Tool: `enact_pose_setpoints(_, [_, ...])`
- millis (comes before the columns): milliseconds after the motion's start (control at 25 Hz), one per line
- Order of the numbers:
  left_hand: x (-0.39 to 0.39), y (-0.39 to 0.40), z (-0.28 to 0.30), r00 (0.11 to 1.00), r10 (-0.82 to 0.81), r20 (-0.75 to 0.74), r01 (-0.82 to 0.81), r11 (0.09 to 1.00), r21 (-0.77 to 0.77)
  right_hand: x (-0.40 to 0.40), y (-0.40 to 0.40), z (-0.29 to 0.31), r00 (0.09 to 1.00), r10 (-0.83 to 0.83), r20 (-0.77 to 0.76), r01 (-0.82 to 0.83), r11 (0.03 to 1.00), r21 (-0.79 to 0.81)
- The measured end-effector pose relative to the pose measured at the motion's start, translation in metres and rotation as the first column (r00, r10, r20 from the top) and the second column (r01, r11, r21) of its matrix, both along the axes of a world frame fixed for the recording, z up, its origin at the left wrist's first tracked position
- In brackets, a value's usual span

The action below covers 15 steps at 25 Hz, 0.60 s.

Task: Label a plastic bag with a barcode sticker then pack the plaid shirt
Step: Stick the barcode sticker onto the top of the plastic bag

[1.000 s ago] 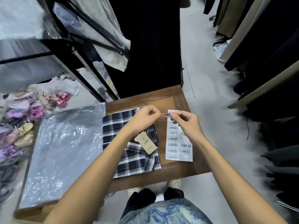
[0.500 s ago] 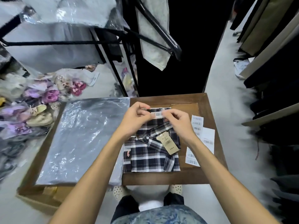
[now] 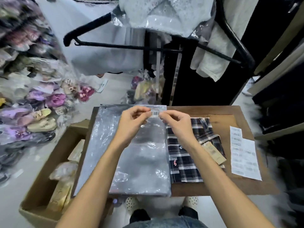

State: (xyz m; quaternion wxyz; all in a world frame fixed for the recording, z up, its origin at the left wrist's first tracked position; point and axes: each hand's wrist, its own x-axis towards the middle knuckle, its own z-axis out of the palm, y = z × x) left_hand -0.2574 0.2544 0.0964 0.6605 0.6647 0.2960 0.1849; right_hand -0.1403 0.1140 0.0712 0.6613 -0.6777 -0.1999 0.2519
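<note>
Bag point(image 3: 131, 153) flat on surface point(image 3: 230, 186), shirt point(image 3: 185, 162) at its 3 o'clock. Both hands, left hand point(image 3: 133, 124) and right hand point(image 3: 177, 124), moved over from the shirt, pinching sticker point(image 3: 155, 113) above the bag's 12 o'clock edge; sticking comes next.

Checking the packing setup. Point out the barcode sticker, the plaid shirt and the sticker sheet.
barcode sticker point(image 3: 155, 113), head view, on its printed bars between the hands.
plaid shirt point(image 3: 185, 167), head view, on the folded front.
sticker sheet point(image 3: 245, 158), head view, on its middle.
</note>
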Motion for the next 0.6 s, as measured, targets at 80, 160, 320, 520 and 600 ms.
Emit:
enact_pose_setpoints(80, [-0.011, 0.014, 0.006, 1.000, 0.020, 0.013, -0.020, 0.999, 0.025, -0.010, 0.016, 0.005, 1.000, -0.011, 0.022, 0.011, 1.000, 0.012])
enact_pose_setpoints(160, [-0.039, 0.059, 0.013, 0.998, 0.043, 0.035, -0.045, 0.998, 0.042, -0.040, 0.059, 0.014, 1.000, -0.009, 0.025, 0.008, 1.000, 0.022])
enact_pose_setpoints(320, [-0.070, 0.121, 0.028, 0.995, 0.057, 0.080, -0.064, 0.994, 0.090, -0.067, 0.118, 0.035, 0.998, 0.015, 0.058, -0.019, 0.998, 0.058])
enact_pose_setpoints(520, [-0.086, 0.168, 0.048, 0.978, 0.095, 0.185, -0.114, 0.989, 0.098, -0.076, 0.165, 0.056, 0.994, 0.065, 0.087, -0.073, 0.993, 0.093])
enact_pose_setpoints(600, [-0.087, 0.184, 0.055, 0.974, 0.086, 0.208, -0.108, 0.989, 0.097, -0.075, 0.181, 0.061, 0.993, 0.072, 0.091, -0.083, 0.990, 0.117])
